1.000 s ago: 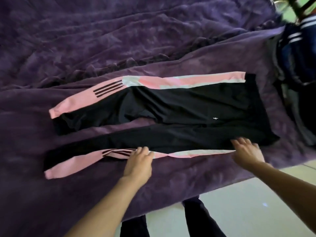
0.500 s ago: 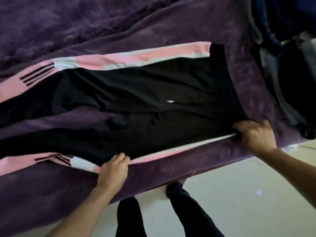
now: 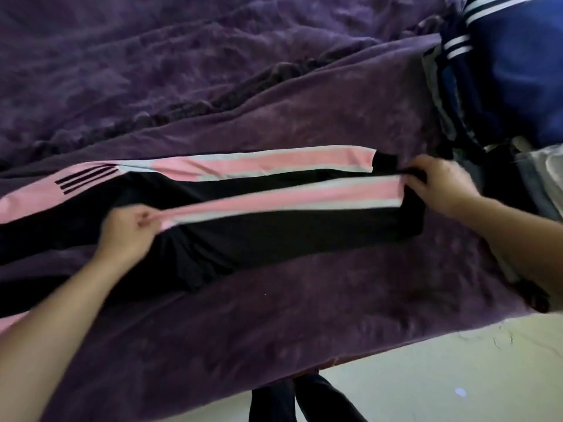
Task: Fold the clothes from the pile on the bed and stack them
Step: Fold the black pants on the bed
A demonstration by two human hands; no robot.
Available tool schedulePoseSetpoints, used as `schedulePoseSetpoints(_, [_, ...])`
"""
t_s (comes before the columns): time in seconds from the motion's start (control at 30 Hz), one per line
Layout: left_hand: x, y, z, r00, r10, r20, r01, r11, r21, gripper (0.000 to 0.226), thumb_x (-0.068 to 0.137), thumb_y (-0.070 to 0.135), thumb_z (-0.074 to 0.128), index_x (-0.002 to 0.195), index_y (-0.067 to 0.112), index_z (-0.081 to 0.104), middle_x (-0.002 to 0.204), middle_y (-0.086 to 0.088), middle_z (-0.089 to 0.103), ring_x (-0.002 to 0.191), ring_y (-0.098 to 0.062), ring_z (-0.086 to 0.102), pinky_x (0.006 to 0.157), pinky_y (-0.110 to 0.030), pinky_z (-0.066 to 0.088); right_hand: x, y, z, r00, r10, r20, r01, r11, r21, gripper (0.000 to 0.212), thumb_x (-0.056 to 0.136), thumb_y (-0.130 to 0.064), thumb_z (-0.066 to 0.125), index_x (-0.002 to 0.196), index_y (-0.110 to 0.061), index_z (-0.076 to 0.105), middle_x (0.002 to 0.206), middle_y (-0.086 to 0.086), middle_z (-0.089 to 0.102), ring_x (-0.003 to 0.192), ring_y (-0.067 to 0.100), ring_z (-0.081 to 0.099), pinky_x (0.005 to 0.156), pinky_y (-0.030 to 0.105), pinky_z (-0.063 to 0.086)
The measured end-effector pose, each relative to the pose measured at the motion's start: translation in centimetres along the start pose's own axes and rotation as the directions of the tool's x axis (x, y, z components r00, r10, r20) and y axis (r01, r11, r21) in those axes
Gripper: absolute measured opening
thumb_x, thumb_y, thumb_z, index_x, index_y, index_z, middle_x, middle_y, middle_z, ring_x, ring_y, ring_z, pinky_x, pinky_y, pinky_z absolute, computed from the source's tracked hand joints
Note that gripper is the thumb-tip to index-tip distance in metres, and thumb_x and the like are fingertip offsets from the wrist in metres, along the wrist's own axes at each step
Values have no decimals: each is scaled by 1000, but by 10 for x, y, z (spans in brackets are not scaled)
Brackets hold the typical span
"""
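Left grip [image 3: 126, 239]: thumb and fingers pinching the pink side stripe [image 3: 289, 199] of the near leg, roughly mid-leg. Right grip [image 3: 441, 187]: fingers curled round the waistband corner of that same half. The stripe is stretched taut between the two and raised off the fabric.

Track pants [image 3: 274, 239]: black, lying lengthwise across the bed [image 3: 304, 324] on the purple blanket [image 3: 182, 71]. The held half sits over the black middle, parallel to the far stripe [image 3: 259, 162] but apart from it, with a black band showing between. The far leg is flat; its cuff end runs out of frame on the left.

Pile [image 3: 518, 86]: top right on the bed, near the waistband, with a blue garment with white bands on top and darker pieces under it. No folded stack in view.

Progress, my read: first lengthwise fold of this pair is about half made. Left to do: lay leg on leg with stripes matched, fold across the length, place it. The pile looks sizeable, so most of the job remains.
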State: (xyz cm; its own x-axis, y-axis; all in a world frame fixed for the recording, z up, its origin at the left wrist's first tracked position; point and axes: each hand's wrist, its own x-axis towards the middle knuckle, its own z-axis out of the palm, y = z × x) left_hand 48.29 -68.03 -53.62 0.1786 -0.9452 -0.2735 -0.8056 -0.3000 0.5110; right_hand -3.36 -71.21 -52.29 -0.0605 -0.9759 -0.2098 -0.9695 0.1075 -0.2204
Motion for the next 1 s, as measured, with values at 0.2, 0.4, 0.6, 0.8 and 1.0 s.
schedulePoseSetpoints(0.2, [129,19,28,992,-21,-125,46,978,203,21,86,17,60,97,4,72,99,-28,66,96,-42,62,80,-45,47,90,-11,37,987,159,-15,-159,976,-151,23,90,-33,59,110,-20,62,106,22,64,96,42,60,75,41,45])
schedulePoseSetpoints(0.4, [181,-1,90,977,-159,-141,205,879,430,28,89,29,60,110,12,69,116,-23,62,112,-44,53,92,-48,44,99,-3,84,963,264,-63,-271,938,-217,35,90,-44,59,110,-15,61,114,21,61,102,42,59,82,45,44])
schedulePoseSetpoints(0.6, [121,-20,59,970,34,-243,48,945,324,34,81,22,68,111,8,61,117,-21,53,113,-41,46,91,-50,37,88,-48,57,982,126,-138,-163,940,-300,42,78,-32,72,113,-11,63,111,26,55,106,44,48,89,54,38])
schedulePoseSetpoints(0.8, [-20,-133,-21,984,-47,-172,114,908,403,45,72,23,81,111,7,64,109,-16,57,103,-40,53,81,-51,44,32,-180,59,988,-147,-37,142,983,-113,28,81,-16,70,108,-8,68,109,19,62,105,41,53,84,50,42])
schedulePoseSetpoints(1.0, [-74,-240,-81,898,-407,-169,441,811,385,75,77,38,76,141,16,43,135,-18,45,121,-39,42,97,-54,40,-13,-300,102,897,-416,151,425,905,-30,21,90,-25,59,107,-18,68,108,3,65,105,28,58,82,39,44])
